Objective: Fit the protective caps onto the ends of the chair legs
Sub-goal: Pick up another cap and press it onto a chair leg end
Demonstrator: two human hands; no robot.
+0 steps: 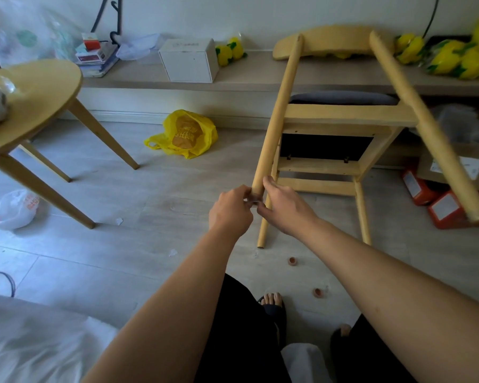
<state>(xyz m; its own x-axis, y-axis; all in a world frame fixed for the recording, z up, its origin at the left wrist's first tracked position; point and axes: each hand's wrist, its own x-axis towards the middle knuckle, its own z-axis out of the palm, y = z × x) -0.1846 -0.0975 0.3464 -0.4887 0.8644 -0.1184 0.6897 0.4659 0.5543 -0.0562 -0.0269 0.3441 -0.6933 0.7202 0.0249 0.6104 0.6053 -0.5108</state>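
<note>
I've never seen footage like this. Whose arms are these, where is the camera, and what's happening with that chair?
There is no machine here. A person wears one camera on the head, looking forward and down, so you see their own two bare arms. The wooden chair is tipped over with its back resting on a low shelf and its legs pointing toward the person. The right hand grips the end of one chair leg, while the left hand seems to pinch a small cap against its tip. Two spare caps lie on the floor near the person's feet. A round table and a yellow bag are also in view.
</note>
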